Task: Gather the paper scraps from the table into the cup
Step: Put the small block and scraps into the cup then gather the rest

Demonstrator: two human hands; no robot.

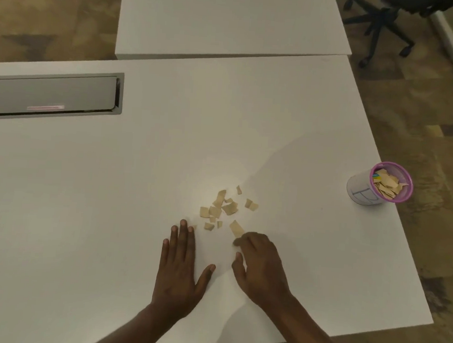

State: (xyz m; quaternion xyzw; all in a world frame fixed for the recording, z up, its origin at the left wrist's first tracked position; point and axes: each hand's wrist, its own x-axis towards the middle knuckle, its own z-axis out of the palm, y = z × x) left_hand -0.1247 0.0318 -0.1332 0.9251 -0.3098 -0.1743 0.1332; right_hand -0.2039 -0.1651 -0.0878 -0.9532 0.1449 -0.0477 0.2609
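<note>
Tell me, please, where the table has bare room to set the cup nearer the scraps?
Bare table lies between the paper scraps and the cup, and left of the left hand up to the grey hatch. It is crowded ahead of the right hand.

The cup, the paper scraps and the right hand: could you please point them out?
cup [358, 189], head view, on its pale outer wall.
paper scraps [229, 208], head view, on a middle piece.
right hand [261, 267], head view, on its back.

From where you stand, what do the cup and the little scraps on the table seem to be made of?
The cup looks like fine wire mesh, probably metal, with a pink rim; its wall seems see-through. The scraps look like thin tan paper, matte, with ragged torn edges.
</note>
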